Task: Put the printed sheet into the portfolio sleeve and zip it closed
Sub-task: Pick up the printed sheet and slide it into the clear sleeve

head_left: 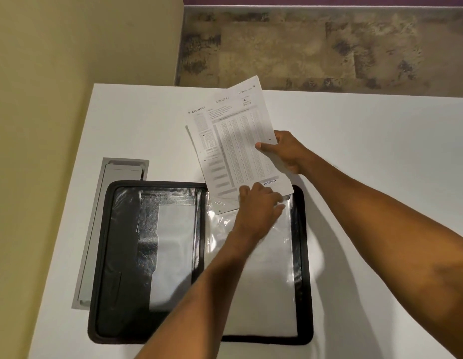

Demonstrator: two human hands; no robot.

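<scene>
A black zip portfolio [103, 255] lies open flat on the white table [380, 151]. Its right half holds a clear plastic sleeve [271, 281]. The printed sheet [233, 141], a form with dense grids, is tilted above the sleeve's top edge, and its lower corner is inside the sleeve mouth. My right hand [287, 151] pinches the sheet's right edge, thumb on top. My left hand [258, 206] lies at the top of the sleeve with its fingers curled on the plastic at the sheet's bottom edge.
A grey metal cable hatch [95, 229] is set into the table just left of the portfolio. A beige wall [57, 73] runs along the left side. Patterned floor [328, 47] lies beyond the table's far edge.
</scene>
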